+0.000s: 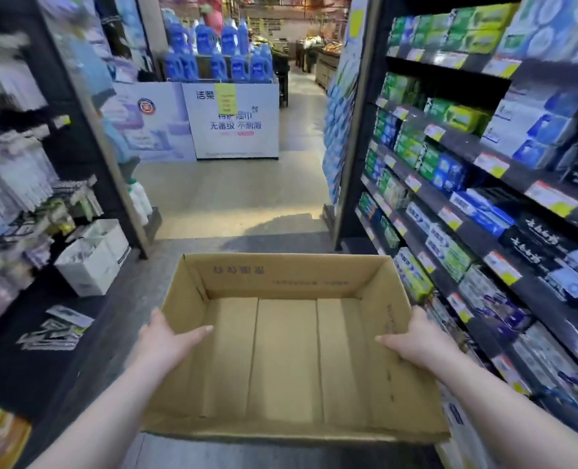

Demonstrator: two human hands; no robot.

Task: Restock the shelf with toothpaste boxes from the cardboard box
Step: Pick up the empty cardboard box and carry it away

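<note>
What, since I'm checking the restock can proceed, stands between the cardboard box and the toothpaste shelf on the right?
Nothing visible does. The cardboard box, gripped at its side walls by the left hand and right hand, is close beside the shelf on the right, no obstacle between. The box looks empty, though.

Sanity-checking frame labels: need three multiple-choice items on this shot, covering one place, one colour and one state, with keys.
1. The toothpaste shelf stands to which side of the cardboard box? A) left B) right C) beneath
2. The bottles on the display ahead are: A) blue B) red C) yellow
3. The cardboard box is: A) full B) half full C) empty
Key: 1 B, stocked shelves run along the box's right; 2 A, every bottle is blue; 3 C, only its bare bottom shows.
</note>
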